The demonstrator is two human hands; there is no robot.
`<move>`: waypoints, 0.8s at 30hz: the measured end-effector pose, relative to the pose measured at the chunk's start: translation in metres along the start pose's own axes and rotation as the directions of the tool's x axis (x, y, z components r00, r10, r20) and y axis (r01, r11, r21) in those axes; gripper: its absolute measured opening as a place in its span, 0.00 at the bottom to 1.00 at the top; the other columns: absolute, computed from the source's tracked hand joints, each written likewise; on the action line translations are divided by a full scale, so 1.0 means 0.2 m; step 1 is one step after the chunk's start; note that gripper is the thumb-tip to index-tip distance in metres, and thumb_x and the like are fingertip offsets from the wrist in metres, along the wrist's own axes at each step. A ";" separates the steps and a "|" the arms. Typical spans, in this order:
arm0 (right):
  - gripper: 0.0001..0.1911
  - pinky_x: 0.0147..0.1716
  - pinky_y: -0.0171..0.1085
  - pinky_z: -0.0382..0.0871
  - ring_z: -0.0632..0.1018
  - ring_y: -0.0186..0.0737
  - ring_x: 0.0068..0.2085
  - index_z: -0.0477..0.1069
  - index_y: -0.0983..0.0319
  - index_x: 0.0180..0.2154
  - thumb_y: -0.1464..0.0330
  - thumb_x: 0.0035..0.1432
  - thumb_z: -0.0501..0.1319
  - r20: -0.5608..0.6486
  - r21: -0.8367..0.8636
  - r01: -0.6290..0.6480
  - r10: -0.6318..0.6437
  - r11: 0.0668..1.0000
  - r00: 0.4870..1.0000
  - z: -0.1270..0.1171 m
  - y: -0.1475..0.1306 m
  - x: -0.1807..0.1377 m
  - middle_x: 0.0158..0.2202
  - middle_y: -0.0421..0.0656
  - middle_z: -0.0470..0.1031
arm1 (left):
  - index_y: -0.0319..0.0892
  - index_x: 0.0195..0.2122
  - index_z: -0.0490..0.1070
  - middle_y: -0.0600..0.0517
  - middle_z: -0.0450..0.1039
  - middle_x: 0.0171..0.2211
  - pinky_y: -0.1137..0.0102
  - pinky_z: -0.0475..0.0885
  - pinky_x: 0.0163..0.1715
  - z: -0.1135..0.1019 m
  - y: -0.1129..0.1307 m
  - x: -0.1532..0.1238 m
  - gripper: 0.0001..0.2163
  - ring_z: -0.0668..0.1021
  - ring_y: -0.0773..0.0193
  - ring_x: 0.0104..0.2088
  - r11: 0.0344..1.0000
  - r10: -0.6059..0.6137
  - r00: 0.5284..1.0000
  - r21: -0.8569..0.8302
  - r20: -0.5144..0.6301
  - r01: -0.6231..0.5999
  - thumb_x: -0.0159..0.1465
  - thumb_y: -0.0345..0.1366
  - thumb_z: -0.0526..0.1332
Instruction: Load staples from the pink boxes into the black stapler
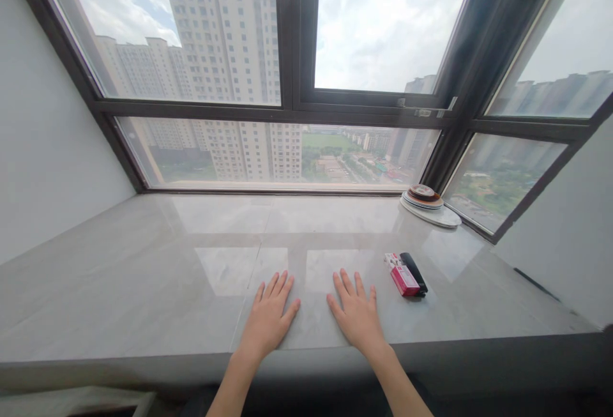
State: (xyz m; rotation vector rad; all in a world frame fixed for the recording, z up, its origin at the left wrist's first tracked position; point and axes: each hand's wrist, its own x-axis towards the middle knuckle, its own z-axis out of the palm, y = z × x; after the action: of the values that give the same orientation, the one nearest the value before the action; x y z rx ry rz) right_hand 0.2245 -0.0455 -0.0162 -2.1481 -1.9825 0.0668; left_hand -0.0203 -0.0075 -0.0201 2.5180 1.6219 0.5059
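Observation:
My left hand (269,316) lies palm down on the glossy stone window sill (143,276), fingers spread and holding nothing. Beside it, my right hand (355,311) rests flat on the same surface, its fingers also apart. To the right of that hand sits a small pink and white box (403,278). A black stapler-like object (414,271) lies against the box's right side; its exact kind is hard to make out. Neither hand touches these two things.
In the far right corner, a stack of round plates or discs (426,200) stands by the dark window frame (368,113). The sill's front edge (306,352) runs under my wrists. White walls (57,123) close off both sides.

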 end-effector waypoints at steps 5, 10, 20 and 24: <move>0.33 0.67 0.64 0.30 0.39 0.55 0.74 0.45 0.46 0.72 0.49 0.71 0.42 -0.003 -0.002 -0.005 0.005 1.000 1.000 0.01 0.00 0.00 0.75 0.35 0.41 | 0.55 0.72 0.50 0.54 0.45 0.73 0.51 0.47 0.70 0.00 0.00 0.00 0.28 0.51 0.54 0.73 1.000 0.001 1.000 0.003 0.003 -0.001 0.73 0.53 0.45; 0.32 0.67 0.64 0.30 0.39 0.56 0.74 0.46 0.47 0.72 0.50 0.71 0.42 -0.010 0.005 -0.001 0.001 1.000 1.000 0.01 0.00 0.00 0.75 0.34 0.41 | 0.55 0.72 0.50 0.54 0.45 0.73 0.50 0.47 0.70 0.00 0.00 0.00 0.28 0.51 0.54 0.73 1.000 0.002 1.000 0.004 0.002 -0.002 0.73 0.53 0.45; 0.28 0.67 0.55 0.50 0.59 0.50 0.70 0.61 0.51 0.67 0.55 0.70 0.47 -0.091 0.400 0.069 -0.035 0.914 0.995 -0.09 0.07 0.00 0.69 0.41 0.62 | 0.55 0.72 0.50 0.54 0.45 0.73 0.50 0.47 0.70 0.00 0.00 0.00 0.27 0.51 0.53 0.73 1.000 -0.004 1.000 0.000 0.003 0.004 0.73 0.52 0.46; 0.29 0.61 0.48 0.62 0.65 0.49 0.64 0.62 0.55 0.66 0.55 0.67 0.51 -0.400 0.455 0.133 0.068 0.881 0.914 -0.25 0.31 0.03 0.65 0.47 0.65 | 0.55 0.72 0.51 0.55 0.45 0.73 0.50 0.47 0.70 -0.01 0.01 0.00 0.27 0.50 0.53 0.73 1.000 -0.005 1.000 0.001 0.005 0.005 0.73 0.52 0.46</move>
State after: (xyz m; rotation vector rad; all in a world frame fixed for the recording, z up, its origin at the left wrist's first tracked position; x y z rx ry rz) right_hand 0.2940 -0.0499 0.0220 -1.6504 -1.5613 0.0829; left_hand -0.0199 -0.0078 -0.0178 2.5128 1.6273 0.4982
